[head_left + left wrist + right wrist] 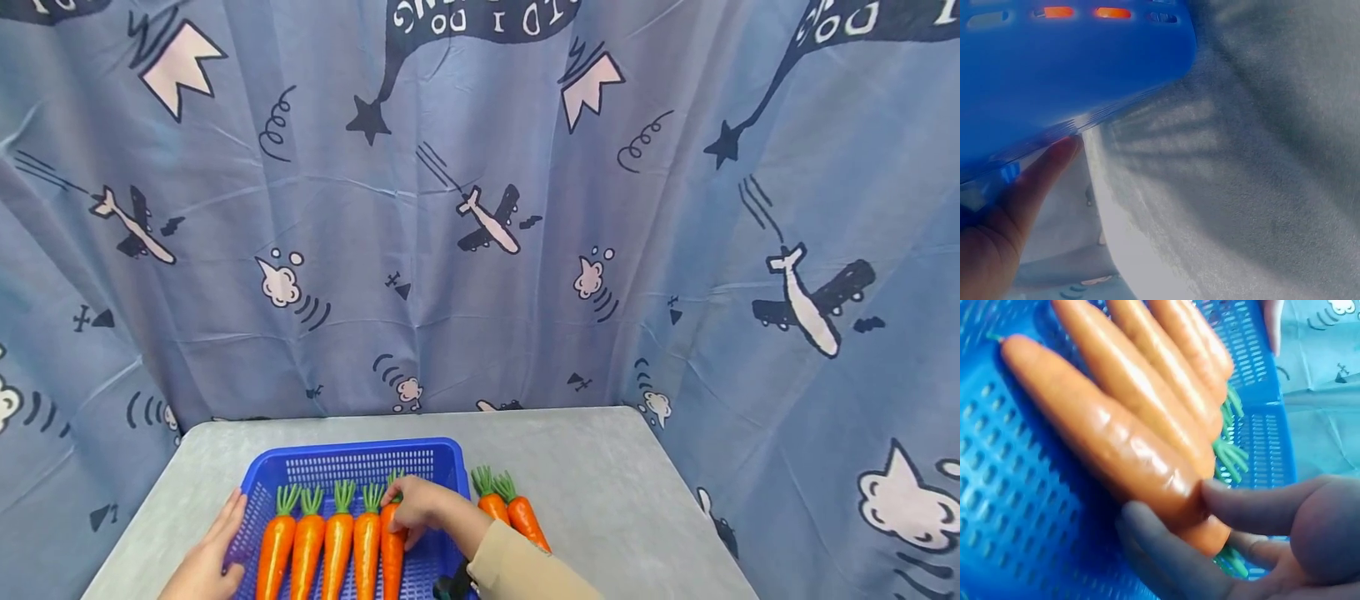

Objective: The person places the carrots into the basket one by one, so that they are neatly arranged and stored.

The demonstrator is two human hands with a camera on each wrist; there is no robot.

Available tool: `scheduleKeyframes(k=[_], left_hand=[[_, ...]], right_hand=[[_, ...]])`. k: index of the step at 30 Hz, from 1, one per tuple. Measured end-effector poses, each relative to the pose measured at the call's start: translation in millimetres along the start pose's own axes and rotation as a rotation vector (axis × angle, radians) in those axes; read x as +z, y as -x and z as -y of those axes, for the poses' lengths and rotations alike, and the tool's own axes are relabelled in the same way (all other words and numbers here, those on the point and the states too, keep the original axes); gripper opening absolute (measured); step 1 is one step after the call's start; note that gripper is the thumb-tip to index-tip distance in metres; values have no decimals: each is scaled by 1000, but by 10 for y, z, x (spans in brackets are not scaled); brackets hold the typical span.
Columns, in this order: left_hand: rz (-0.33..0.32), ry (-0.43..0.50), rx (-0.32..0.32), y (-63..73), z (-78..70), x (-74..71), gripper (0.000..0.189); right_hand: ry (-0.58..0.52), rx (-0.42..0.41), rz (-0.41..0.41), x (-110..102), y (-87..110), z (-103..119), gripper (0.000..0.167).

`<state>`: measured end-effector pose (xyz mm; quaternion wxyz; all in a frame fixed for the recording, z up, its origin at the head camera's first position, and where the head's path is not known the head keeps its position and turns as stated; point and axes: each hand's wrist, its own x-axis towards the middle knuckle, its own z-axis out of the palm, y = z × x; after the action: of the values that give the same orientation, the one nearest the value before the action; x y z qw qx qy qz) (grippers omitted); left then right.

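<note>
A blue plastic basket (pixel 360 448) with slotted walls holds several orange carrots (pixel 307 542) in a row, green stems toward the back. At the right end of the row, my right hand (pixel 420 510) pinches a carrot (pixel 392 554) near its stem end. The right wrist view shows thumb and fingers on either side of this carrot (pixel 1110 434), which lies along the basket floor beside the others. My left hand (pixel 208 550) rests its straight fingers against the basket's left side. In the left wrist view, a finger (pixel 1047 172) touches the blue wall (pixel 1085 69).
Two more carrots (pixel 527 521) lie on the grey table (pixel 600 500), just right of the basket, partly behind the right forearm. A dark object (pixel 452 583) is at the right wrist. A blue patterned curtain (pixel 480 317) hangs behind and beside the table.
</note>
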<state>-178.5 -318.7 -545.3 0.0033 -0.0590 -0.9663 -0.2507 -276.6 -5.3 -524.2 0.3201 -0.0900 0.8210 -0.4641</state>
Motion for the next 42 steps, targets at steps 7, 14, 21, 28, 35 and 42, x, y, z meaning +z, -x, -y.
scheduleKeyframes(k=[7, 14, 21, 28, 35, 42], left_hand=[[94, 71, -56, -34, 29, -45, 93], [50, 40, -25, -53, -8, -31, 92], [21, 34, 9, -65, -29, -12, 91], [28, -4, 7, -59, 23, 8, 91], [52, 30, -17, -22, 92, 5, 92], [103, 63, -44, -47, 74, -14, 93]], right_hand=[[100, -17, 17, 16, -13, 54, 34], [112, -7, 55, -113, 51, 68, 54], [42, -80, -141, -326, 263, 117, 50], [-144, -273, -276, -657, 613, 104, 54], [-38, -310, -426, -1005, 877, -302, 60], [86, -206, -558, -1210, 904, -1173, 61]])
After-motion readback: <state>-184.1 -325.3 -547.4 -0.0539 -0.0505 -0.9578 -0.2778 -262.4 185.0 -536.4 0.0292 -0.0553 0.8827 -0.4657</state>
